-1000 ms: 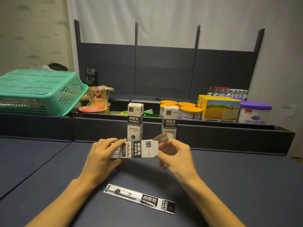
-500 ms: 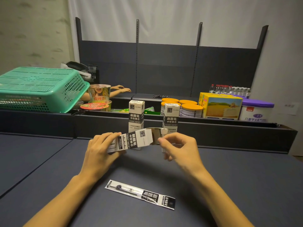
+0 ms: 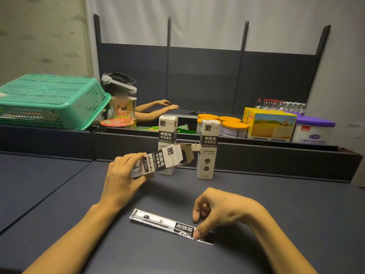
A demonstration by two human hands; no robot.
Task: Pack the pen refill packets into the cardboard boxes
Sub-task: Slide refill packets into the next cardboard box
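Basket (image 3: 49, 99), green and perforated, sits overturned on the raised shelf at far left, with instant-noodle cups (image 3: 122, 113) just beside it; not part of the job. Left hand (image 3: 123, 178) wraps its grip around the lower half of an open cardboard box (image 3: 162, 159), held above the counter (image 3: 59, 194) and tilted with the unfolded flap end up and to the right, probably so the mouth faces the other hand for loading. Two more boxes stand upright near the counter's back edge: one (image 3: 167, 127) partly hidden behind the held box, one (image 3: 207, 151) just right of it, top flap apparently closed; whether filled, cannot tell. Pen refill packet (image 3: 166, 224) lies flat on the counter, nearer the camera, running diagonally. Right hand (image 3: 221, 212) hovers over its right end, thumb and forefinger closing on the packet edge in a pinch; contact looks made, lift not yet. Judgement: pickup step, insertion next. Tins, a yellow carton (image 3: 272, 125) and a purple-lidded tub (image 3: 314, 131) fill the shelf at right.
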